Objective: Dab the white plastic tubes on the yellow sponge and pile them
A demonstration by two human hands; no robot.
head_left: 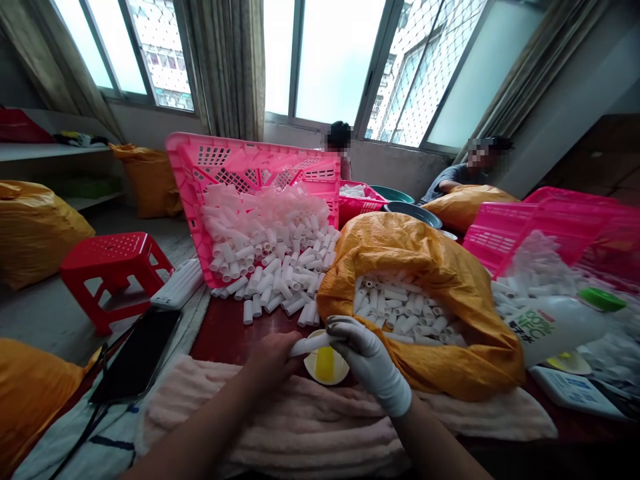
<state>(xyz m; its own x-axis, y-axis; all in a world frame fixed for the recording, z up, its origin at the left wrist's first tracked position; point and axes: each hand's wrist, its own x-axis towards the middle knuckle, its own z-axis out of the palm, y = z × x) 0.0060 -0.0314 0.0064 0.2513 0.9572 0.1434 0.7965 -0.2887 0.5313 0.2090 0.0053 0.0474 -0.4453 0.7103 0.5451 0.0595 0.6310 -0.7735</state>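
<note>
A short white plastic tube point(306, 345) is held level between my two hands. My bare left hand point(274, 359) is closed round its left end. My right hand point(369, 360), in a white glove, has its fingers pinched together at the tube's right end. Just beneath the tube sits a small round pale dish point(341, 373) with a yellow piece point(325, 363) in it. Beyond my left hand lies a heap of similar white tubes point(273, 267), spilling from a tipped pink crate point(183, 193). An orange sack point(395, 233) full of small white tubular parts point(395, 307) stands open beyond my right hand.
A pink towel point(300, 427) covers the table's near edge. At left are a phone point(140, 357) with a cable and a red stool point(117, 260). A white bottle point(560, 327) leans at right beside a scale-like device point(575, 393). Two people sit beyond the table.
</note>
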